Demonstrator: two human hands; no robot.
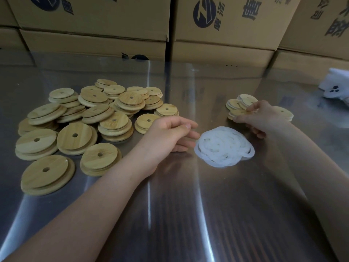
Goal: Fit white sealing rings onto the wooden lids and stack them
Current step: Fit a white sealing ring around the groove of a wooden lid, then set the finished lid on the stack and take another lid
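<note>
A packing workshop or warehouse: printed cardboard boxes point(94, 25) stand stacked like a wall at twelve o'clock behind a steel worktable point(170, 214), with a bulk heap of identical wooden lids point(85, 120) at ten o'clock and loose white rings point(224, 146) at centre.

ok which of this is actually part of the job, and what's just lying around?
Job: pile of bare lids; heap of white rings; lids grouped at right; held lid, pinched by the right hand; left hand beside the rings.
Lying about: cardboard boxes behind; white cloth at far right.
</note>
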